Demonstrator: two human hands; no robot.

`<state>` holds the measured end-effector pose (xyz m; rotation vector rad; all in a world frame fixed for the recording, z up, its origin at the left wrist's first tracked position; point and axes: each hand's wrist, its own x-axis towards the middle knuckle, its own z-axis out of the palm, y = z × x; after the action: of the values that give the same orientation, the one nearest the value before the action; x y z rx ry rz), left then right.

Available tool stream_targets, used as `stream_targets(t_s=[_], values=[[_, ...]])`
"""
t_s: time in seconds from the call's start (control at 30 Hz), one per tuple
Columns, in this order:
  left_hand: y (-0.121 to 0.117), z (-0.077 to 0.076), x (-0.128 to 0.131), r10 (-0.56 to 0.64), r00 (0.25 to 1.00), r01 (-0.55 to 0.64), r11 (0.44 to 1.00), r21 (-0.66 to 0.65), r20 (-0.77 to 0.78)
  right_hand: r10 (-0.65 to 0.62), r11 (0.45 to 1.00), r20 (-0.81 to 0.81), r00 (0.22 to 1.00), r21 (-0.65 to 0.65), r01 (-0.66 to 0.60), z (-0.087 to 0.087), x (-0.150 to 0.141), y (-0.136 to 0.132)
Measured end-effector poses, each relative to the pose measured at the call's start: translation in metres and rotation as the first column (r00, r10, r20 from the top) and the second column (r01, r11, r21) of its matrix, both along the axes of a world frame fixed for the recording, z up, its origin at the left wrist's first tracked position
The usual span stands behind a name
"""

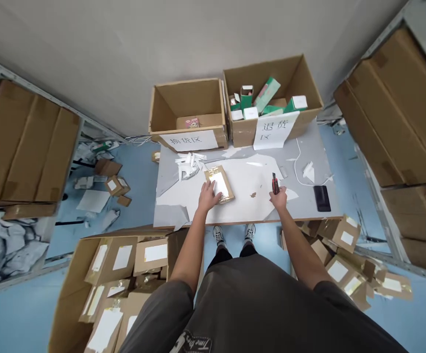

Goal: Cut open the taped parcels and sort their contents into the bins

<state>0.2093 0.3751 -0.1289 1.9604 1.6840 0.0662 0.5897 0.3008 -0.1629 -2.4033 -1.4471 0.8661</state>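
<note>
Flat carton near the front edge of the counter looks light, stiff, probably tape-slick: pinch side edges; left grip apart on it, right grip clamped on cutter.

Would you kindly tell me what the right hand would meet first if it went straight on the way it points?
The right hand, with the utility knife leading, would probably first meet the white paper sign on the box holding green cartons, though depth is unclear.
</note>
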Motion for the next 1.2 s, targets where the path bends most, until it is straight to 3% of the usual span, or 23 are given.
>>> stream_targets(t_s=[0.1, 0.23, 0.33, 0.43, 0.53, 0.83, 1.2], values=[[0.034, -0.003, -0.016, 0.076, 0.996, -0.075, 0.997, -0.035, 0.035, -0.013, 0.996, -0.064, 0.998, 0.085, 0.018, 0.03, -0.049, 0.037], [0.076, -0.016, -0.027, 0.044, 0.993, -0.037, 0.997, -0.064, 0.112, 0.172, 0.976, -0.195, 0.966, 0.166, -0.141, 0.059, -0.134, 0.086], [0.089, -0.028, -0.028, -0.007, 0.982, 0.024, 0.996, -0.087, 0.187, 0.317, 0.941, -0.074, 0.945, 0.147, -0.304, 0.069, -0.19, 0.109], [0.084, -0.037, -0.03, -0.008, 0.974, 0.027, 0.996, -0.081, 0.227, 0.392, 0.919, 0.055, 0.918, 0.021, -0.394, 0.071, -0.223, 0.116], [0.074, -0.042, -0.033, 0.002, 0.964, 0.017, 0.997, -0.07, 0.267, 0.411, 0.911, 0.125, 0.903, -0.088, -0.402, 0.073, -0.237, 0.112], [0.055, -0.047, -0.029, 0.056, 0.916, -0.025, 0.996, -0.083, 0.397, 0.478, 0.876, 0.261, 0.839, -0.22, -0.43, 0.089, -0.262, 0.099], [0.05, -0.037, -0.027, 0.071, 0.965, -0.041, 0.992, -0.121, 0.251, 0.516, 0.847, 0.26, 0.816, -0.296, -0.442, 0.097, -0.266, 0.107]])
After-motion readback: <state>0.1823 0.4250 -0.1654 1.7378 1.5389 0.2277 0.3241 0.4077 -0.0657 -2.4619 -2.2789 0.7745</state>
